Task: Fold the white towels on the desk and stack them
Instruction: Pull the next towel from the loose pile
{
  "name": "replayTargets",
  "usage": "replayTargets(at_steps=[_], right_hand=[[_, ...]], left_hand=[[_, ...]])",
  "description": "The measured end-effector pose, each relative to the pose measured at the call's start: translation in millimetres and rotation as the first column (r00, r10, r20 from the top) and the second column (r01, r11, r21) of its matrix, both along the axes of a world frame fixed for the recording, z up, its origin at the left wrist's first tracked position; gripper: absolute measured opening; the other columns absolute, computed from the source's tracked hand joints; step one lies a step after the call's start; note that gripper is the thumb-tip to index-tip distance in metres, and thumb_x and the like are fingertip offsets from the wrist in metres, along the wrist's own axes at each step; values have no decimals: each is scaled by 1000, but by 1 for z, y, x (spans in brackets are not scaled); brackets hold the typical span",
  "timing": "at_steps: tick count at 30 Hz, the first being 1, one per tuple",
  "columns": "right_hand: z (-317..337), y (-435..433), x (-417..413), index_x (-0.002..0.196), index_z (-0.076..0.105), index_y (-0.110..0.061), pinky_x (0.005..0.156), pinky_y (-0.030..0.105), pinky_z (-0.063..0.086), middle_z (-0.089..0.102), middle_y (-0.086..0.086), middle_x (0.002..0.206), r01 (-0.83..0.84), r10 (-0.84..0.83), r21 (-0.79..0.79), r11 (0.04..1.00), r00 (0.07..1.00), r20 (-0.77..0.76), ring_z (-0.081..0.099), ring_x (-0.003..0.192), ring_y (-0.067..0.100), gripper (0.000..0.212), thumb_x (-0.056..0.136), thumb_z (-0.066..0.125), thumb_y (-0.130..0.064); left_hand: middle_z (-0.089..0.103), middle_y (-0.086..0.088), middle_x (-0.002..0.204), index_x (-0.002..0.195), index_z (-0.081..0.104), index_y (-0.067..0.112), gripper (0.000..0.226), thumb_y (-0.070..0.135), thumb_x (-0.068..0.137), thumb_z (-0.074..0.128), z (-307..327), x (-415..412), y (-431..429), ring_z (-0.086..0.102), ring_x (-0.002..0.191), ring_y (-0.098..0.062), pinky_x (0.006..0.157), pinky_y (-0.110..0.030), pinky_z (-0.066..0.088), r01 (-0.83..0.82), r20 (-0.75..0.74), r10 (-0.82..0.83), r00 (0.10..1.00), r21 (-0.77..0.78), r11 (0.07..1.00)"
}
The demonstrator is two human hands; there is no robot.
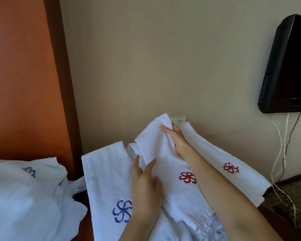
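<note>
Towel with the red flower (170,164) is pinched at its raised far corner by the right hand (178,141), half covering a wall socket (180,120). Left hand (145,186) lies flat, fingers straight, on its 9 o'clock edge. It lies mid-desk, long axis 5 to 11 o'clock; forearms hide parts, and the near end is cut off. Blue-flower towel (102,180) lies alongside at 9, second red-flower towel (214,153) at 3

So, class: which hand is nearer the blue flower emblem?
Left. The left hand rests beside the blue flower emblem, on its right; the right hand holds a towel corner up near the wall.
</note>
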State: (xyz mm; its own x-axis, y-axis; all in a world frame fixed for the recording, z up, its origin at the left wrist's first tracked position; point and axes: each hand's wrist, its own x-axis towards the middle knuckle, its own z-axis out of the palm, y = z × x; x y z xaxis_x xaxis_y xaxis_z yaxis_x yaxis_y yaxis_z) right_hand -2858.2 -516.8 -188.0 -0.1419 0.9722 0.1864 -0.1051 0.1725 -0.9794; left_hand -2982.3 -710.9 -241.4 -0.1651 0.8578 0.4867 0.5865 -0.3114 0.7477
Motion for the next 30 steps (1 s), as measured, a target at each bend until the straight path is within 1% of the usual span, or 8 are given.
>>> replayTargets(at_steps=[4, 9, 11, 14, 18, 20, 22, 30], right_hand=[[-9, 4, -10, 134, 50, -17, 76, 25, 50, 61, 1, 125, 154, -159, 38, 987, 951, 266, 61, 104, 17, 51, 87, 66, -11], [9, 0, 4, 134, 52, -24, 94, 22, 49, 60, 0, 132, 63, -40, 260, 964, 995, -93, 58, 118, 11, 58, 85, 62, 5], [-6, -2, -7, 135, 51, -11, 95, 27, 47, 59, 10, 131, 73, -109, 204, 976, 979, 171, 56, 121, 21, 54, 86, 58, 9], [-28, -1, -17, 136, 51, -8, 104, 34, 39, 54, 12, 137, 72, -208, 227, 971, 723, 659, 48, 129, 27, 46, 91, 57, -4], [-15, -10, -22, 138, 52, -17, 107, 34, 34, 51, 2, 142, 59, -497, 575, 816, 580, 646, 44, 131, 22, 42, 96, 54, -16], [-16, -17, -35, 140, 51, -17, 113, 32, 29, 46, 2, 147, -162, -231, 428, 889, 650, 724, 39, 137, 19, 40, 100, 50, -25], [-24, -24, -46, 150, 35, -22, 119, 28, 12, 25, -1, 159, -302, -24, 218, 928, 537, 843, 19, 147, 13, 48, 104, 39, -36], [-28, -86, -14, 154, 15, -32, 121, 32, 7, 1, -5, 163, -263, -40, 123, 957, 302, 953, 2, 149, 12, 49, 106, 24, -36]], left_hand=[[9, 8, 159, 135, 49, 41, 59, 5, 89, 42, 1, 4, 1, 21, 137, -10, 86, 1, 20, -20, -167, 8, 986, -70, 997], [16, 10, 159, 143, 44, 29, 67, -2, 83, 41, 1, 1, -1, 25, 130, -13, 82, 12, 10, 14, -180, -19, 983, -27, 1000], [22, 9, 157, 149, 35, 22, 68, 1, 84, 41, -1, 2, 0, 27, 129, -15, 83, 4, 16, -2, -181, -6, 983, -44, 999], [32, 2, 151, 151, 28, 18, 65, 10, 89, 43, 0, 4, -1, 28, 129, -18, 88, -12, 27, -55, -156, 39, 987, -99, 994], [-7, -7, 161, 152, 19, 13, 65, 19, 91, 42, 1, 11, -5, -13, 147, -20, 115, -25, 12, -179, -247, 154, 957, -82, 980], [-12, -9, 161, 153, 14, 9, 66, 22, 93, 38, -2, 13, 0, -18, 147, -20, 117, -33, -11, -243, -359, 193, 913, -99, 965], [1, -10, 162, 153, 11, 6, 64, 26, 96, 31, -3, 14, 5, -4, 149, -18, 115, -40, -17, -302, -481, 190, 856, -167, 939], [2, -16, 161, 153, 7, 2, 56, 24, 102, 19, 8, 13, 3, 3, 149, -23, 119, -41, -6, -296, -622, 37, 782, -318, 901]])
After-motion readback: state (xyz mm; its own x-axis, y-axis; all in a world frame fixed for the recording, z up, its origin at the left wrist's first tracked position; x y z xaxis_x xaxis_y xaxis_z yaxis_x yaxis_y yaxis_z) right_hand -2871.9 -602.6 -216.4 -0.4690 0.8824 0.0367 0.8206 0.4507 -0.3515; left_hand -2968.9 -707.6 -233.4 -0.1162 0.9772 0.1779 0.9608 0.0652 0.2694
